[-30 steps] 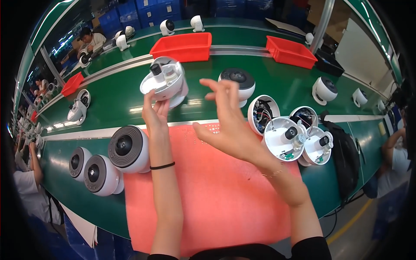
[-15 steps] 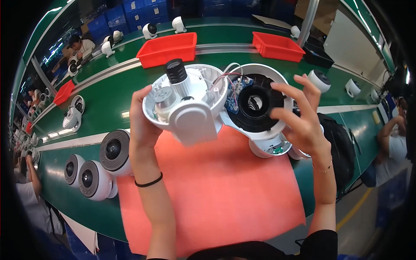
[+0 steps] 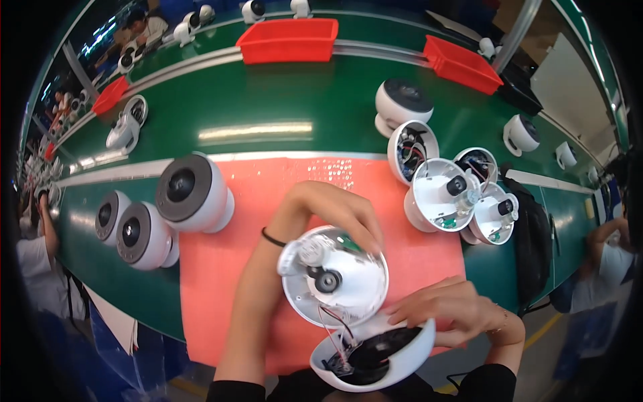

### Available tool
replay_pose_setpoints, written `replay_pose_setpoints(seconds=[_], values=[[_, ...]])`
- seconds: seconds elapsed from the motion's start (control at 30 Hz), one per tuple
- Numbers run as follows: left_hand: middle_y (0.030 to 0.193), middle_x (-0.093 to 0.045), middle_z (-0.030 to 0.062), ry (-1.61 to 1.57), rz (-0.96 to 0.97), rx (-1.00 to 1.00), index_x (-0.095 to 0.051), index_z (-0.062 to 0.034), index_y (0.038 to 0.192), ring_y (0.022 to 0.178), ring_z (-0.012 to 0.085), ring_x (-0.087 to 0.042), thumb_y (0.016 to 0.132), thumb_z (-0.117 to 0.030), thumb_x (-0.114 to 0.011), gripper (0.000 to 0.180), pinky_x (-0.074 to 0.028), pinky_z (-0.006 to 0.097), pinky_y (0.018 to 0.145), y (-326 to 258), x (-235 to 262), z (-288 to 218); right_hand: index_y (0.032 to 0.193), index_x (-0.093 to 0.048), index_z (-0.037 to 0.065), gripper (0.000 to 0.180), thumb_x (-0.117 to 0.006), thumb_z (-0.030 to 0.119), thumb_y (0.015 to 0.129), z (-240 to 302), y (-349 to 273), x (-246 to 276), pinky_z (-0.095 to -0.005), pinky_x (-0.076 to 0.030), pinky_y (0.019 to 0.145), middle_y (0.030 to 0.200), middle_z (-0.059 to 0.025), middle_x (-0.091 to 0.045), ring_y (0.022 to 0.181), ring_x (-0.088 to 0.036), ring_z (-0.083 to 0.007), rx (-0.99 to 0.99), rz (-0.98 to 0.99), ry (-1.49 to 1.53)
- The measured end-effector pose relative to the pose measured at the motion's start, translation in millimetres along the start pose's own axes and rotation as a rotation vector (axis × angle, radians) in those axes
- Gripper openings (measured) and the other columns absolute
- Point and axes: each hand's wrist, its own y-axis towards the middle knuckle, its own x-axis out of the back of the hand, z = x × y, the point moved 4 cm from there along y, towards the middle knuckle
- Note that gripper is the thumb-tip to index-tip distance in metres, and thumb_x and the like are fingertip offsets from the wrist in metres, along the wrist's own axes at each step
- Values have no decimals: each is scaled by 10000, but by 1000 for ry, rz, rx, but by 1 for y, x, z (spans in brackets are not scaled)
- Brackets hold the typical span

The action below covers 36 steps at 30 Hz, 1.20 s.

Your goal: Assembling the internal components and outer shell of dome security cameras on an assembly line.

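Green bench top [image 3: 268, 100] runs wide and bare behind an orange mat [image 3: 221, 281], flanked by finished dome cameras [image 3: 191, 191] on the left and opened units [image 3: 445, 194] on the right. Close to the near edge, the left hand [image 3: 335, 214] curls shut over the rim of a round white inner plate [image 3: 335, 278]. The right hand [image 3: 449, 311] clasps the smooth white dome shell [image 3: 402, 355] just below it, thin wires [image 3: 335, 328] joining both. Fingertips behind the plate are hidden.
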Motion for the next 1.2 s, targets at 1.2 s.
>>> replay_pose_setpoints(seconds=[1.2], values=[[999, -622, 193, 196, -1567, -40, -590, 25, 984, 891, 284, -635, 637, -59, -753, 393, -522, 313, 728, -42, -250, 24, 957, -577, -1, 339, -703, 138, 675, -24, -59, -78, -297, -540, 604, 936, -113, -615, 789, -640, -246, 24, -158, -86]])
